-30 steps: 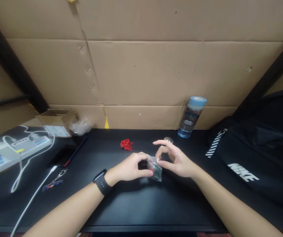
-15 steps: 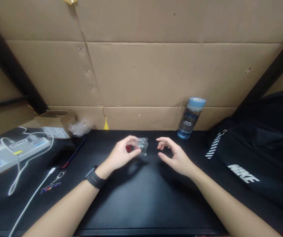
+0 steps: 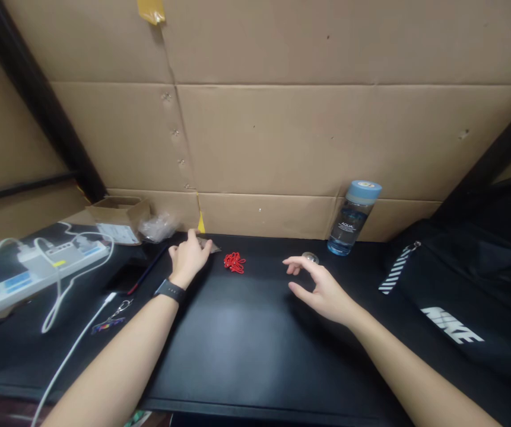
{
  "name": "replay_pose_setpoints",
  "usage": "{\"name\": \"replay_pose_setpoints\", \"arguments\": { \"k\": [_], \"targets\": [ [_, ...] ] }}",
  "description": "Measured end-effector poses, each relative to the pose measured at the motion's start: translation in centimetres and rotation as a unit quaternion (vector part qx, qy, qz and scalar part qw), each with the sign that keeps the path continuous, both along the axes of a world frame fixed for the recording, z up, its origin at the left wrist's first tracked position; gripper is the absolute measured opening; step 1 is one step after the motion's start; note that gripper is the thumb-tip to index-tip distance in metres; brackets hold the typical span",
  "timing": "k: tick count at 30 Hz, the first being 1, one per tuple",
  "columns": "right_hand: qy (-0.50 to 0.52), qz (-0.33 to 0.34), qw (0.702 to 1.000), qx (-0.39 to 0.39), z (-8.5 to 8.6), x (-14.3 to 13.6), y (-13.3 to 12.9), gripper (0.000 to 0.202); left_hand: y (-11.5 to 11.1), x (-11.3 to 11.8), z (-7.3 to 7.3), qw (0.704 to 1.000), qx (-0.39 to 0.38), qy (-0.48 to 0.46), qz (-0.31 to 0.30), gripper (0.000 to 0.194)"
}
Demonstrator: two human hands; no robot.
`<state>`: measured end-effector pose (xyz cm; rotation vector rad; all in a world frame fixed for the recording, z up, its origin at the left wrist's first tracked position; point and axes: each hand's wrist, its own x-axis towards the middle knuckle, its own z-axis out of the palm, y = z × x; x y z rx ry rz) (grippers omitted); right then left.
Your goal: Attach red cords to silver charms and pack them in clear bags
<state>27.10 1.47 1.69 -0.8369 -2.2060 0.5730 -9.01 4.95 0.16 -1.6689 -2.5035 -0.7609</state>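
Left hand (image 3: 189, 256) at small translucent plastic packet (image 3: 213, 245), cannot tell if gripping; probably light, slippery, best edge-pinched. Right hand (image 3: 287, 274): fingers parted, empty.

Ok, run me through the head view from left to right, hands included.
Power strip → crumpled clear plastic → left hand → red cord bundle → right hand → blue-capped bottle → black bag.
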Motion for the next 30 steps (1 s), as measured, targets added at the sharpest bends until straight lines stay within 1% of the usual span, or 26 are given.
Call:
{"name": "replay_pose_setpoints", "arguments": {
  "k": [2,4,5,6,8,10,11,12,14,17,19,22,25,27,28,30],
  "targets": [
    [-0.005,0.004,1.0,0.009,0.2,0.0,-0.1,0.037,-0.4,-0.2,0.8,1.0,0.008,0.027,-0.003,0.047],
    [-0.016,0.009,1.0,0.02,0.5,0.0,-0.2,0.03,-1.0,-0.8,1.8,0.997,0.015,0.071,-0.004,0.034],
    [-0.024,0.01,0.999,0.025,0.6,0.0,-0.2,0.027,-1.3,-1.2,2.2,0.996,0.012,0.091,-0.017,0.028],
    [-0.032,0.009,0.999,0.029,0.7,0.0,-0.2,0.024,-1.6,-1.6,2.5,0.993,0.005,0.107,-0.045,0.024],
    [-0.049,0.003,0.998,0.033,0.9,0.0,-0.3,0.022,-2.1,-2.4,2.8,0.983,-0.023,0.128,-0.132,0.022],
    [-0.066,0.0,0.997,0.032,0.9,0.1,-0.3,0.021,-2.2,-2.8,2.4,0.965,-0.061,0.138,-0.215,0.029],
    [-0.073,-0.001,0.997,0.031,0.9,0.1,-0.3,0.021,-2.2,-2.8,2.1,0.958,-0.081,0.14,-0.238,0.034],
    [-0.08,-0.001,0.996,0.031,0.9,0.1,-0.4,0.02,-2.2,-2.7,1.6,0.954,-0.097,0.142,-0.246,0.039],
    [-0.09,-0.001,0.996,0.028,0.9,0.1,-0.4,0.02,-1.9,-2.1,0.7,0.955,-0.113,0.146,-0.234,0.045],
    [-0.099,-0.002,0.995,0.026,0.9,0.1,-0.5,0.02,-1.2,-0.8,-0.6,0.962,-0.097,0.144,-0.21,0.051],
    [-0.104,-0.001,0.994,0.024,0.9,0.1,-0.5,0.02,-0.6,0.0,-1.3,0.966,-0.083,0.142,-0.201,0.052],
    [-0.114,0.006,0.993,0.016,0.7,0.1,-0.4,0.019,-0.1,0.7,-2.0,0.969,-0.08,0.141,-0.189,0.054],
    [-0.124,0.011,0.992,0.006,0.3,0.2,-0.2,0.019,0.1,0.8,-2.0,0.97,-0.08,0.136,-0.187,0.055],
    [-0.129,0.013,0.992,0.003,0.1,0.2,-0.1,0.019,0.0,0.4,-1.6,0.972,-0.068,0.136,-0.178,0.055],
    [-0.13,0.014,0.991,0.002,0.0,0.2,0.0,0.019,-0.2,0.0,-1.3,0.975,-0.06,0.138,-0.165,0.054],
    [-0.131,0.015,0.991,0.0,-0.1,0.2,0.0,0.019,-0.4,-1.2,-0.4,0.981,-0.037,0.148,-0.117,0.053]
  ]
}}
